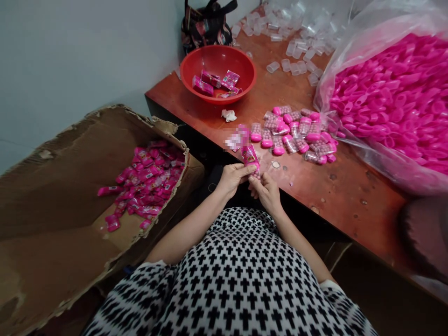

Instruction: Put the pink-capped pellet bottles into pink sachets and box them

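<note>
At the near edge of the table, my left hand (233, 179) pinches a small clear candy bottle (255, 174) filled with pink beads, with a bright pink printed sleeve (249, 155) over its upper part. My right hand (268, 192) has its fingers closed around the bottle's lower end. Just beyond my hands, partly blurred, lie some pink printed labels (238, 139). To the right is a heap of similar bottles with pink caps (297, 133), which show no printed sleeve.
A red bowl (218, 51) with stacks of pink labels stands behind. Left of me, a cardboard box (66, 135) holds many sleeved bottles (147, 172). Clear empty containers (297, 49) lie at the back, near a plastic bag of pink caps (392, 98). A crumpled white tissue (228, 115) lies before the bowl.
</note>
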`<state>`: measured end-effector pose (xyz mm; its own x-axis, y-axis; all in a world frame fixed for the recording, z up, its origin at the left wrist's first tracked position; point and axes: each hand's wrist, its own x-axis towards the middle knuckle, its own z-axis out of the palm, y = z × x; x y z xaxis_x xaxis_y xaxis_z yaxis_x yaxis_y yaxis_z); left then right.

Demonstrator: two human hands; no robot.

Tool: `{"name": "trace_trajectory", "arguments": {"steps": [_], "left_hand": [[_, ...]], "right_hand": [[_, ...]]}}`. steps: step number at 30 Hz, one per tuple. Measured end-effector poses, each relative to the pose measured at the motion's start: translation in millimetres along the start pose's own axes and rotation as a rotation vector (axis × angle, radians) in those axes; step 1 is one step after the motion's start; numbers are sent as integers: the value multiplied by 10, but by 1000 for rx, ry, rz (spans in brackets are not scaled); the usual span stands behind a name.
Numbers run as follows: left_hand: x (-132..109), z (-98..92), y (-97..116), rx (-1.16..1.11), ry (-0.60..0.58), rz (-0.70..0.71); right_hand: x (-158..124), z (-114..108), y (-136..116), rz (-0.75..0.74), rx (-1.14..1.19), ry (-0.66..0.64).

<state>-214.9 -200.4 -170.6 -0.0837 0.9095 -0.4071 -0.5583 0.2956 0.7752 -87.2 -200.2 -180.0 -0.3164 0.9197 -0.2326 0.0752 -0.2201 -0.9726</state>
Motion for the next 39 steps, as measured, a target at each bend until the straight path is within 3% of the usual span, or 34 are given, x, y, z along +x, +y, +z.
{"name": "trace_trajectory", "arguments": {"steps": [3,8,17,24,26,31,36,39], "left_hand": [[-31,25,-27,-16,7,-14],[-72,68,-31,-83,-27,-25],[-57,67,-29,-62,40,37],[-163,82,-123,-18,5,24],[-140,51,-96,-42,-20,1],[-78,-13,-56,-135,66,20],[-152,33,-157,-208,-57,-49],[-244,-50,-52,-232,-54,-1]], "right_hand": [[4,-2,0,-13,-25,7],[44,1,23,107,233,-105],[-22,33,9,-55,-20,22],[32,33,102,104,361,-118],[34,36,116,104,387,-118],[7,37,110,56,461,-71],[90,75,61,28,499,-36],[154,106,8,47,472,-86]]}}
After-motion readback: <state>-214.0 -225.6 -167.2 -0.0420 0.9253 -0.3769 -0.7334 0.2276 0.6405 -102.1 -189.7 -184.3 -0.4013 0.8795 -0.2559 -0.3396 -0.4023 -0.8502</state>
